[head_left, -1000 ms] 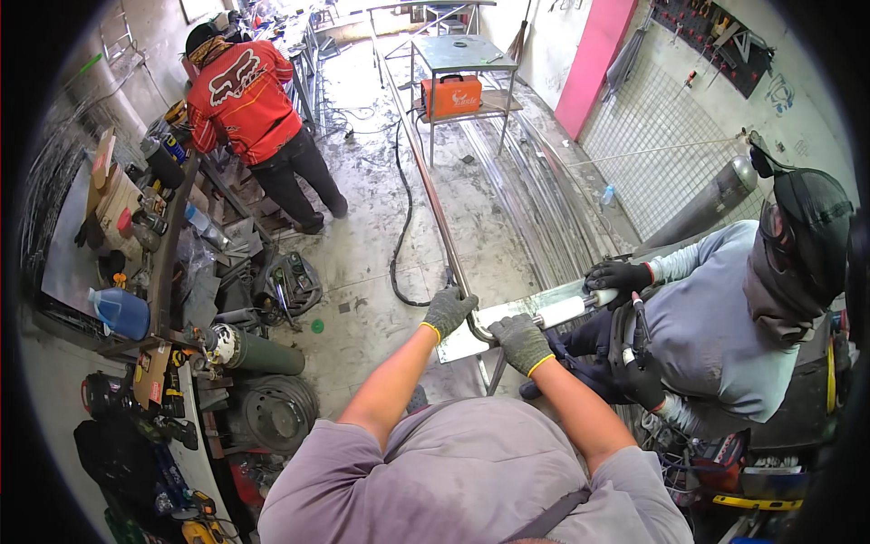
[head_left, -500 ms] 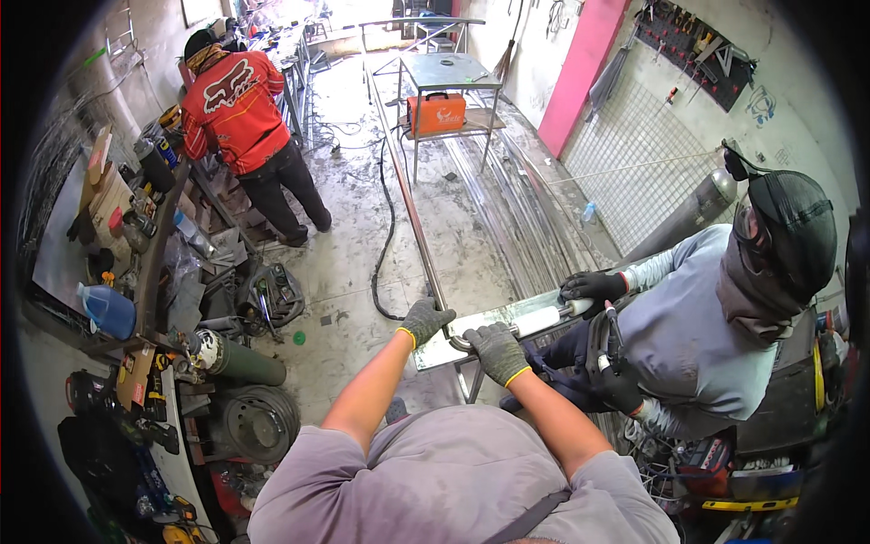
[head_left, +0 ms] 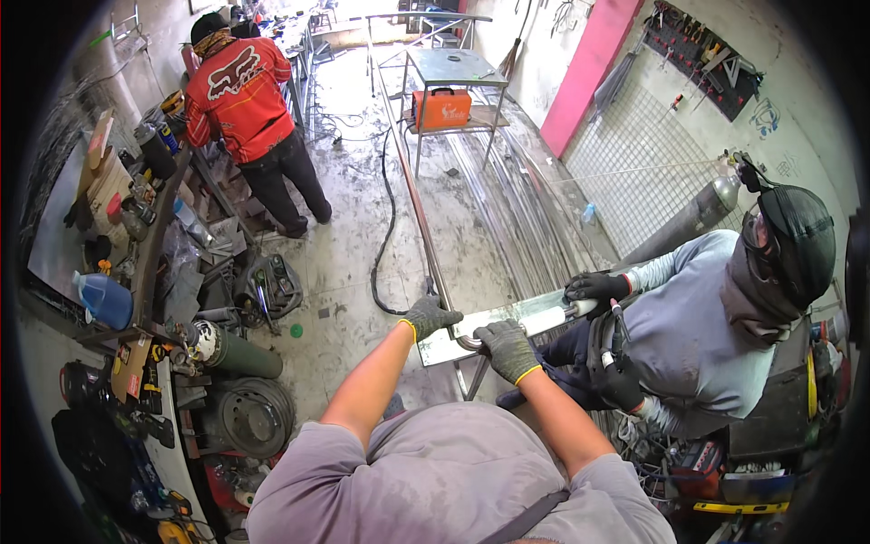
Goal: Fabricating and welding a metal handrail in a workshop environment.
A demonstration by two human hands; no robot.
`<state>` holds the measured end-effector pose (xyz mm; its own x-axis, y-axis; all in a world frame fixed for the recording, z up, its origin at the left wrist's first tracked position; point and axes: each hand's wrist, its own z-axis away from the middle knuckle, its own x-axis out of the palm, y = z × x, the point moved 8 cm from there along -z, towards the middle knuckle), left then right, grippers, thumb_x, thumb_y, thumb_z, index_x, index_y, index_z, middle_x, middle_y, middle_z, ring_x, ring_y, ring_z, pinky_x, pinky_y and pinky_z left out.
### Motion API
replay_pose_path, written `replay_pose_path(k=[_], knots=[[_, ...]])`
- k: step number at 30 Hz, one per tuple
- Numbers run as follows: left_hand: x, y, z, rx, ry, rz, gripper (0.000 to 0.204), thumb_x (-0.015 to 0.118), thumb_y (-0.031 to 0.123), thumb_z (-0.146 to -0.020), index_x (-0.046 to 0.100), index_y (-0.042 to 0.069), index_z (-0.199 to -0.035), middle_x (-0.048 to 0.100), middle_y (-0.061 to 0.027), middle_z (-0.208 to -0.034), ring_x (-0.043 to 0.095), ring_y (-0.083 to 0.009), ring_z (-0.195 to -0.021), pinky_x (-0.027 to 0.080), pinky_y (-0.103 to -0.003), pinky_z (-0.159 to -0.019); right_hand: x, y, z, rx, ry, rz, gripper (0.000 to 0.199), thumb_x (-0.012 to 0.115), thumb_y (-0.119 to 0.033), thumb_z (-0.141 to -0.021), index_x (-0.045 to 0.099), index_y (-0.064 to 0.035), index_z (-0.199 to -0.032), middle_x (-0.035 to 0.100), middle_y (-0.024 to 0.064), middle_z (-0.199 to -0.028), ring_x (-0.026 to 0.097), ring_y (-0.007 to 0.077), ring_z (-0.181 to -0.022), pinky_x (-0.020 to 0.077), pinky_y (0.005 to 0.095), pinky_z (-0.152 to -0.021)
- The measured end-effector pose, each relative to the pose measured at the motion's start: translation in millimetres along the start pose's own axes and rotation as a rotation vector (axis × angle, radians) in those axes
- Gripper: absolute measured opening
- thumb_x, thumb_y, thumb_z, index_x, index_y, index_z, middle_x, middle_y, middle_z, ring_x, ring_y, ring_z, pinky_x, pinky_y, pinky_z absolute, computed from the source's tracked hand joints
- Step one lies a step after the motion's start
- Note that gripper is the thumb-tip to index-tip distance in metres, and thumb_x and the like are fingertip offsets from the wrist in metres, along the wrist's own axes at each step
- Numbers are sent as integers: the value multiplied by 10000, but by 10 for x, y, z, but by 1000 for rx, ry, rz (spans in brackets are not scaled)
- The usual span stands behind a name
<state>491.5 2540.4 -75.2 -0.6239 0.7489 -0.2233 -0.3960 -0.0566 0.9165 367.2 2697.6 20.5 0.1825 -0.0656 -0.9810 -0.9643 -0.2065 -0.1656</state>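
Workshop [head_left: 353,213]: curled right hand [head_left: 507,350] on pipe [head_left: 424,228]

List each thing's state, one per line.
Left hand: gloved, fingers closed on the long tube.
Right hand: gloved, fingers closed on curved tube end.
Long tube: straight beyond the hands.
Black cable: lying slack on floor.
Orange machine: resting on shelf; power unclear.

The right hand [head_left: 507,350] covers part of the bent pipe [head_left: 418,208]; the red-shirted co-worker's [head_left: 263,100] hands are hidden; the lower edge cuts off the grey shirt [head_left: 444,471].
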Motion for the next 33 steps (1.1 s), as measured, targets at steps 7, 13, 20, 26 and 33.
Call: replay_pose_path(k=[7,13,20,26,33], knots=[[60,2,-48,-41,-40,-272,542,865,457,-794,795,-22,-1038,791,-189,-973,744,-277,-908,565,-392,-836,-170,-96,69,67,48,71,313,741,-229,-864,664,-200,-1166,660,76,-1061,633,298,-1068,444,495,-998],[73,-117,-178,42,-124,-252,593,837,554,-807,796,22,-1067,780,-174,-997,722,-279,-903,554,-396,-837,-223,-151,43,161,58,99,346,753,-192,-853,649,-219,-1182,632,47,-1082,607,273,-1118,362,531,-1129],[-17,-260,-213,-204,36,110,721,714,634,-913,763,-70,-1064,768,-177,-965,714,-253,-845,554,-380,-810,-254,-247,18,250,1,162,521,812,-267,-808,628,-185,-1289,620,88,-1245,549,318,-1282,329,568,-1164],[102,13,-99,-137,27,35,650,674,590,-961,770,-48,-1039,761,-144,-936,700,-231,-820,550,-362,-776,-343,-289,194,272,-12,197,582,825,-275,-781,620,-174,-1316,609,98,-1304,528,334,-1329,321,591,-1176],[-431,-198,48,45,171,-293,524,567,492,-1033,682,70,-1323,747,-225,-1101,720,-383,-1016,549,-449,-910,-626,-564,141,64,201,48,646,806,-250,-749,603,-121,-1348,564,136,-1350,500,379,-1357,278,676,-1189]])
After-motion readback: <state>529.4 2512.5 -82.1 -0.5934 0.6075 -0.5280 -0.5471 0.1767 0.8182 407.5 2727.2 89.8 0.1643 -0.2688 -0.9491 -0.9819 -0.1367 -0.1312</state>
